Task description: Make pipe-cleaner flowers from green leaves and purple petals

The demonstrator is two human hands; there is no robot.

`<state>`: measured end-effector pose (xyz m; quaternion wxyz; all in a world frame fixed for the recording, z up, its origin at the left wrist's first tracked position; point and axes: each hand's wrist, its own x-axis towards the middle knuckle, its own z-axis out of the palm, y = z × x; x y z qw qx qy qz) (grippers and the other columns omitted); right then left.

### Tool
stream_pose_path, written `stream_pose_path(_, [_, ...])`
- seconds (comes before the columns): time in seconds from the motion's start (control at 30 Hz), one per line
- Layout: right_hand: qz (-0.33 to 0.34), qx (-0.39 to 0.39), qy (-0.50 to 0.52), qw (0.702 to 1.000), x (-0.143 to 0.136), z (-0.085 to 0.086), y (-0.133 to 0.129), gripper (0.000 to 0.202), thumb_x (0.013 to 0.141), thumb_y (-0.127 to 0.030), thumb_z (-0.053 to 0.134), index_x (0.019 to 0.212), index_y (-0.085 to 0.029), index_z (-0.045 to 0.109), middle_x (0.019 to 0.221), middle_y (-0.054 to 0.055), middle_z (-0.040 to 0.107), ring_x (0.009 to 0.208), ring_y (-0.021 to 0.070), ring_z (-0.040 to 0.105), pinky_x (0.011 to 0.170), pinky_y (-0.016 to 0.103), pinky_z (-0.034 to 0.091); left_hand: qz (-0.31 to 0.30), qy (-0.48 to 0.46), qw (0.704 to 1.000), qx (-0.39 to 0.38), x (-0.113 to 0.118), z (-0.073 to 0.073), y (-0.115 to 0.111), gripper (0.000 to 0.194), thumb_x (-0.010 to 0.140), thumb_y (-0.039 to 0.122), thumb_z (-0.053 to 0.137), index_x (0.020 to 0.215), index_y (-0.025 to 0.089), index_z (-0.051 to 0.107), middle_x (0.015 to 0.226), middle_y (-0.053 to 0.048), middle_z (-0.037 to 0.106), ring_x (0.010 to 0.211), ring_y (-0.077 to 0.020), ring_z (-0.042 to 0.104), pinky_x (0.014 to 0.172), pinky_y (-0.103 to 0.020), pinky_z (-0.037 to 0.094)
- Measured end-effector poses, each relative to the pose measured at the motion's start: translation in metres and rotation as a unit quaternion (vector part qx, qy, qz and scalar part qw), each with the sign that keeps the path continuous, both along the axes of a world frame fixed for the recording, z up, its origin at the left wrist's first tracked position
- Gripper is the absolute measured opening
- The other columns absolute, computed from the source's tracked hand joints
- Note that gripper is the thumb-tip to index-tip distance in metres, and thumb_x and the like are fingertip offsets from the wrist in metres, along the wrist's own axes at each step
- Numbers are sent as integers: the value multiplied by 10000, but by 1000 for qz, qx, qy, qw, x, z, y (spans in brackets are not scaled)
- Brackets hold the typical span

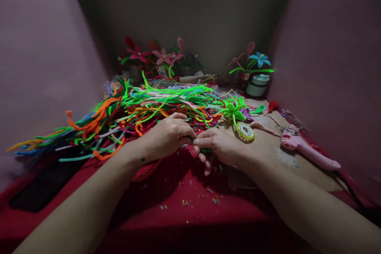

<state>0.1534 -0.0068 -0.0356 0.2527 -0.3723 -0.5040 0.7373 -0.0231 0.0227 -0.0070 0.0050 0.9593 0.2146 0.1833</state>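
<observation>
My left hand [171,137] and my right hand [218,146] meet over the red cloth, fingertips almost touching. Between them is a dark green pipe cleaner piece [206,150], mostly hidden by the fingers. Both hands pinch it, the right thumb and forefinger closed at its upper end. The lower fingers of my right hand curl beneath it. Just beyond my hands spreads a heap of coloured pipe cleaners [178,97], in green, orange, white and other colours. A bright green pipe cleaner flower [233,110] lies beyond my right hand, close to a yellow-rimmed spool [245,131].
A pink glue gun [309,151] rests on a cardboard sheet [268,162] at right, its cord trailing off. At left lies a dark flat slab [44,184], phone-like. Behind stand pipe cleaner flowers [163,57] and a lidded jar [257,85]. Small clippings dot the red cloth [166,210].
</observation>
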Motion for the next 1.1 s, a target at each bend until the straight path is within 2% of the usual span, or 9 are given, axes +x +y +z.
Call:
stream_pose_path(0.17, [23, -4, 0, 1000, 2, 0, 3, 185, 773, -172, 478, 606, -127, 544, 411, -28, 510, 306, 96, 487, 331, 214, 460, -15, 5, 1000, 15, 3, 4, -5, 176, 836, 204, 502, 741, 193, 650, 618, 31, 655, 574, -92, 525, 873, -301, 378])
stream_pose_path(0.37, [35, 21, -24, 999, 5, 1, 2, 173, 752, -164, 504, 600, -117, 572, 422, -31, 510, 303, 93, 490, 328, 206, 447, -29, 33, 998, 39, 2, -1, -5, 275, 851, 142, 436, 637, 181, 606, 538, 43, 576, 524, -85, 448, 839, -296, 365])
stream_pose_path(0.5, [46, 48, -43, 997, 9, 6, 3, 207, 783, -241, 525, 632, -112, 582, 474, -9, 552, 349, 102, 535, 372, 212, 474, -37, 32, 997, 53, 1, -3, -3, 275, 849, 126, 423, 626, 172, 576, 546, 42, 556, 537, -86, 442, 840, -300, 358])
stream_pose_path(0.63, [5, 84, -39, 996, 15, 11, 8, 245, 824, -303, 496, 708, -108, 588, 549, 37, 619, 382, 103, 559, 408, 209, 477, -12, 32, 997, 67, 0, -2, -1, 278, 865, 144, 394, 651, 168, 570, 552, 33, 545, 541, -91, 433, 818, -299, 375])
stream_pose_path(0.8, [-76, 121, -61, 988, 18, 12, 15, 194, 769, -278, 566, 757, -100, 643, 579, 28, 615, 446, 98, 571, 459, 215, 497, -6, 40, 995, 93, 0, -1, -1, 307, 883, 155, 361, 655, 172, 566, 562, 38, 537, 531, -86, 414, 837, -311, 372])
stream_pose_path(0.97, [-74, 139, -63, 986, 18, 12, 15, 174, 682, -276, 656, 706, -104, 653, 569, 11, 598, 484, 91, 544, 510, 233, 483, 5, 19, 994, 105, 0, -1, -2, 286, 874, 165, 382, 682, 177, 592, 540, 41, 535, 507, -86, 418, 847, -316, 376])
stream_pose_path(1.1, [-87, 201, -79, 972, 17, 13, 15, 163, 664, -258, 666, 733, -110, 654, 623, 20, 615, 528, 96, 533, 553, 250, 445, 31, 21, 993, 110, -1, 0, -1, 291, 868, 184, 386, 691, 172, 616, 532, 29, 545, 515, -99, 448, 835, -321, 390])
